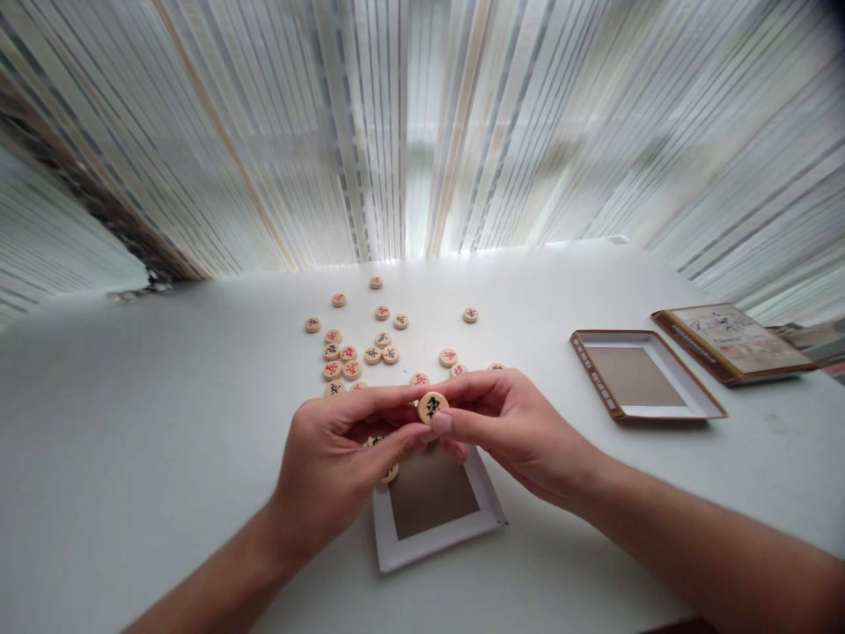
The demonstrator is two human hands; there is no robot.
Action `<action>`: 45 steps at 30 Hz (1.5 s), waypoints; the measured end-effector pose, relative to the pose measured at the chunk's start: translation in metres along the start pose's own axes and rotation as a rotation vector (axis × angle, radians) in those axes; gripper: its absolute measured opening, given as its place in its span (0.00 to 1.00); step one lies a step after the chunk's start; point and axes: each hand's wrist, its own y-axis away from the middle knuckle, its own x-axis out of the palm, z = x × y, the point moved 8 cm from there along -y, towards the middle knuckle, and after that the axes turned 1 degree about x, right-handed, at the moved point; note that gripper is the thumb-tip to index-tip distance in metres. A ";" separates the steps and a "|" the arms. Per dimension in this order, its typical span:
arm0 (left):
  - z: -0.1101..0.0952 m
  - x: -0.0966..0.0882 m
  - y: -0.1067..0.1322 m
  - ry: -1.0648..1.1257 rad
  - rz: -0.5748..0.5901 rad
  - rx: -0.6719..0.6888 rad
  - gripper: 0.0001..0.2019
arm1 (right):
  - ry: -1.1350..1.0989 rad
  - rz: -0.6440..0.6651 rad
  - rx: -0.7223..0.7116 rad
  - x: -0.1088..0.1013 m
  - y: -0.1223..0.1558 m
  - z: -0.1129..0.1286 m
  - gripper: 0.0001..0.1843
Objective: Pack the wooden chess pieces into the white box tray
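A round wooden Chinese chess piece with a black character faces me between my two hands. My right hand pinches it between thumb and fingers. The thumb and index finger of my left hand meet at the piece's left edge, so both hands grip it. Below them lies a shallow tray with a white rim and brown bottom. Another chess piece shows under my left hand at the tray's left side; my fingers partly cover it and whatever else is there.
Loose chess pieces with red or black characters spread over the white table beyond my hands. To the right are a box lid or tray with a brown edge and a closed, printed box. A striped curtain hangs behind the table.
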 end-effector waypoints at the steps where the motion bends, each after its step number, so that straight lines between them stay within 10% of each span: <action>1: -0.001 0.000 0.000 -0.034 0.001 0.020 0.14 | 0.005 -0.021 0.009 -0.001 0.000 0.000 0.17; 10: -0.016 0.008 0.007 -0.287 0.059 0.261 0.15 | 0.126 -0.119 0.055 -0.003 0.004 0.002 0.18; 32: -0.011 0.003 0.005 -0.269 0.092 0.238 0.17 | 0.108 0.051 -0.060 0.006 0.000 0.015 0.20; 45: -0.017 -0.007 0.002 -0.358 -0.075 0.257 0.11 | 0.548 -0.131 -0.507 -0.006 0.009 0.037 0.11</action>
